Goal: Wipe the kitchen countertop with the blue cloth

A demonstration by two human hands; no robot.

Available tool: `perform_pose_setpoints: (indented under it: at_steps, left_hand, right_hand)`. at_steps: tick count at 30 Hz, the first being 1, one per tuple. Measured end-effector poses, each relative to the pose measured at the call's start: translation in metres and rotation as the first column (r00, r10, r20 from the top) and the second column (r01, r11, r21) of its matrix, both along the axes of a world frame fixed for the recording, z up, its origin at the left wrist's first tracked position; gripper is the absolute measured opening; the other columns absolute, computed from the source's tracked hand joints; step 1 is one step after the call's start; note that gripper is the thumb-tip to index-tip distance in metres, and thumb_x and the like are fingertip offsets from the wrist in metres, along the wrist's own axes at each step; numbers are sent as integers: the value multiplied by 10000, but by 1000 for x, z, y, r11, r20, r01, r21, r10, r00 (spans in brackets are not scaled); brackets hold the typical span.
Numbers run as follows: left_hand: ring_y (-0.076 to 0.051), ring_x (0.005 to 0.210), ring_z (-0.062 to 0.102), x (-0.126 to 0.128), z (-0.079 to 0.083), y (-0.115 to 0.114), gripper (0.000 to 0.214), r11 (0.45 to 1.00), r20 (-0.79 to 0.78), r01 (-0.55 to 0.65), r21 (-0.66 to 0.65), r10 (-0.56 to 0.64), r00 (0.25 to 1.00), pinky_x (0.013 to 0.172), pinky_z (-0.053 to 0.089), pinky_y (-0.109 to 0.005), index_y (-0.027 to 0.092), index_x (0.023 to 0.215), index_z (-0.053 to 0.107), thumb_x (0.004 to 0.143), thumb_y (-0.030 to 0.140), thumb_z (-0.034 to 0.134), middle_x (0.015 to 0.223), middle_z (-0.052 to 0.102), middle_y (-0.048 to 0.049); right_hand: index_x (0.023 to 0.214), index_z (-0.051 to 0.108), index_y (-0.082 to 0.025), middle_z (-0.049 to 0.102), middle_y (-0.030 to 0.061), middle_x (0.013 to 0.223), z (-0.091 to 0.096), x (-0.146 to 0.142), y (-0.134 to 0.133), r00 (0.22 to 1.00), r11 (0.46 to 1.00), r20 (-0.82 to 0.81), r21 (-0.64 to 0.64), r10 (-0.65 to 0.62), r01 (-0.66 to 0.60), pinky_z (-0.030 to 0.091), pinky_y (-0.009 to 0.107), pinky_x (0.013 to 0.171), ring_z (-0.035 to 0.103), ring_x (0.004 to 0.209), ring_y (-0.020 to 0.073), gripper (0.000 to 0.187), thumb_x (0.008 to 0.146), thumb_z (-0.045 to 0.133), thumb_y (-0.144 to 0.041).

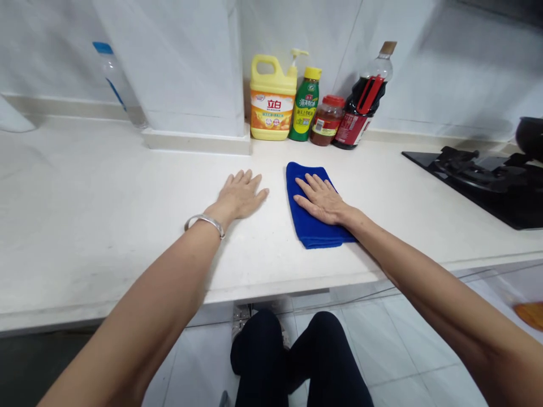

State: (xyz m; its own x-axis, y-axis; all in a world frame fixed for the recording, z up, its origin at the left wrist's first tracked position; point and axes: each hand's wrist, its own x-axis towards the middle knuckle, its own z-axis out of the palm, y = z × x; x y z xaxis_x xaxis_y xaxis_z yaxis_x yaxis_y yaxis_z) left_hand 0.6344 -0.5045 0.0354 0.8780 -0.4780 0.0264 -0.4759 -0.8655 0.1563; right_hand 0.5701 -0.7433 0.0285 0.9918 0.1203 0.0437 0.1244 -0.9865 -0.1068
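My right hand (320,199) lies flat with fingers stretched out on a folded blue cloth (306,226) on the white counter (106,215). My left hand (240,195) rests palm down on the bare counter just left of the cloth, fingers apart, holding nothing. A silver bangle (205,222) circles my left wrist.
At the back wall stand a yellow detergent jug (271,99), a green bottle (305,105), a red-lidded jar (326,120) and a dark sauce bottle (362,102). A black gas hob (487,178) sits at the right. A clear water bottle (116,79) stands behind a white column (186,73).
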Motion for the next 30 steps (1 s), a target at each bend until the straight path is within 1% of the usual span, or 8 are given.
perform_pose_setpoints:
  at_steps: [4, 8, 13, 17, 20, 23, 26, 30]
  left_hand:
    - [-328, 1566, 146, -2, -1, 2, 717, 1000, 20, 8, -8, -8, 1000, 1277, 121, -519, 174, 1596, 297, 997, 562, 216, 1698, 198, -110]
    - [-327, 1567, 145, -4, 2, 3, 712, 1000, 14, -1, 0, 1, 1000, 1278, 123, -512, 164, 1597, 294, 1002, 548, 222, 1697, 187, -124]
    - [-340, 1567, 136, -6, 2, 2, 717, 1000, 14, 4, -7, -4, 1000, 1278, 117, -513, 136, 1596, 292, 1004, 534, 220, 1696, 176, -150]
    - [-344, 1565, 143, -7, 2, 1, 712, 1000, 19, 1, -13, -1, 1000, 1279, 118, -520, 130, 1589, 309, 1001, 522, 225, 1692, 189, -152]
    - [-344, 1567, 131, -8, 2, -1, 708, 1000, 8, -14, -12, 14, 1000, 1281, 110, -523, 130, 1593, 300, 1000, 511, 230, 1694, 183, -149]
    - [-355, 1566, 131, -8, 0, -4, 703, 1000, 23, -30, 0, 30, 999, 1279, 109, -533, 122, 1592, 299, 1001, 496, 230, 1692, 185, -157]
    - [-359, 1564, 138, -8, -1, -5, 698, 999, 34, -39, 7, 39, 999, 1279, 113, -540, 122, 1589, 309, 1001, 491, 237, 1688, 196, -161]
    - [-343, 1564, 149, -7, 0, -4, 696, 999, 41, -46, 9, 45, 998, 1282, 122, -532, 136, 1595, 297, 1003, 496, 235, 1687, 205, -150]
  right_hand:
    - [1633, 243, -235, 162, 127, 1702, -2, -16, 6, 1000, 999, 20, -27, 17, -16, 152, 613, 1256, 119, 1568, 368, 757, 1014, 300, -667]
    - [1635, 232, -254, 141, 132, 1705, 0, -43, 9, 998, 996, 14, -55, 65, -65, 164, 601, 1256, 97, 1570, 366, 750, 1015, 301, -670]
    - [1635, 226, -295, 130, 114, 1709, 1, -78, 3, 989, 987, 35, -84, 142, -139, 195, 613, 1248, 90, 1572, 356, 717, 1019, 337, -644]
    - [1637, 221, -295, 120, 120, 1707, 0, -91, 1, 992, 987, 25, -109, 121, -117, 219, 623, 1241, 85, 1571, 361, 721, 1016, 335, -644]
    - [1639, 216, -288, 126, 126, 1705, 1, -88, 4, 993, 987, 9, -111, 121, -119, 213, 630, 1241, 71, 1572, 361, 742, 1009, 310, -669]
    - [1640, 214, -280, 135, 128, 1706, 3, -75, 11, 992, 986, -1, -104, 129, -129, 181, 618, 1253, 64, 1575, 352, 771, 998, 296, -698]
    - [1639, 218, -275, 140, 133, 1705, 5, -51, 22, 988, 984, -13, -83, 155, -155, 156, 612, 1257, 66, 1576, 349, 784, 994, 296, -714]
    - [1633, 240, -283, 145, 128, 1707, 8, -11, 34, 979, 978, -3, -43, 203, -203, 148, 595, 1259, 84, 1575, 357, 773, 997, 315, -715]
